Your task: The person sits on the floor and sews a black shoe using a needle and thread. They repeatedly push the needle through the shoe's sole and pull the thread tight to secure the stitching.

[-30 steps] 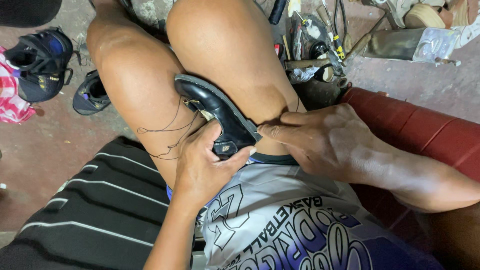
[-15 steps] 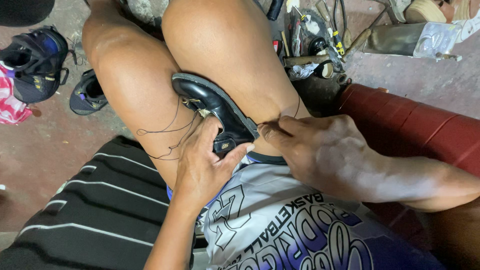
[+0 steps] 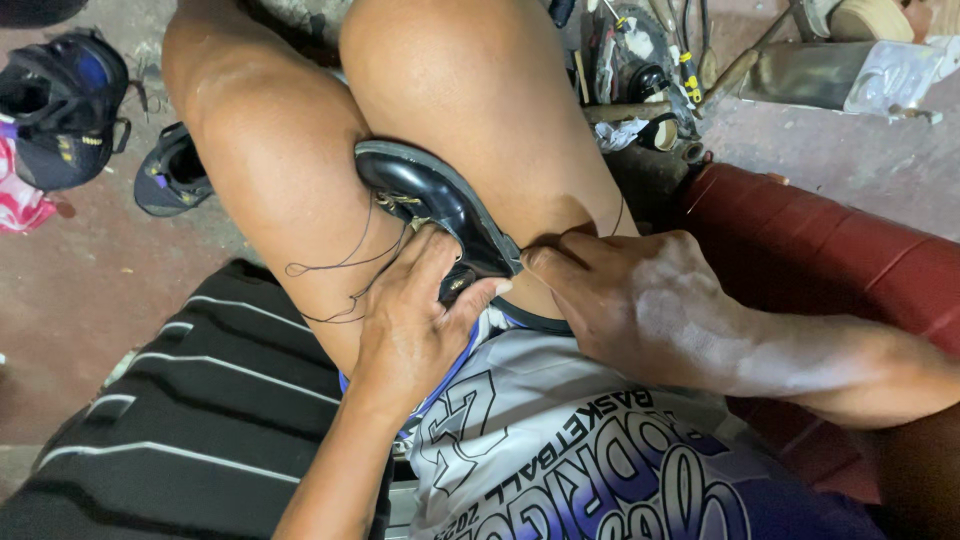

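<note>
Centrally, a black shoe (image 3: 432, 205) sits wedged between the knees. The left hand (image 3: 415, 315), at its six o'clock, clamps its heel; the right hand (image 3: 640, 300), at four o'clock, pinches fingers together at its rim, dark thread (image 3: 335, 268) trailing at eight o'clock.

The floor (image 3: 90, 290) is bare reddish-brown concrete, dusty and scuffed. On it, left of the person's knees, lie a dark sandal (image 3: 172, 172), a black and blue bag (image 3: 62, 108) and a bit of pink cloth (image 3: 20, 200). Right of the knees, a heap of tools (image 3: 650, 70) and a grey metal box (image 3: 800, 75) rest on the floor.
</note>
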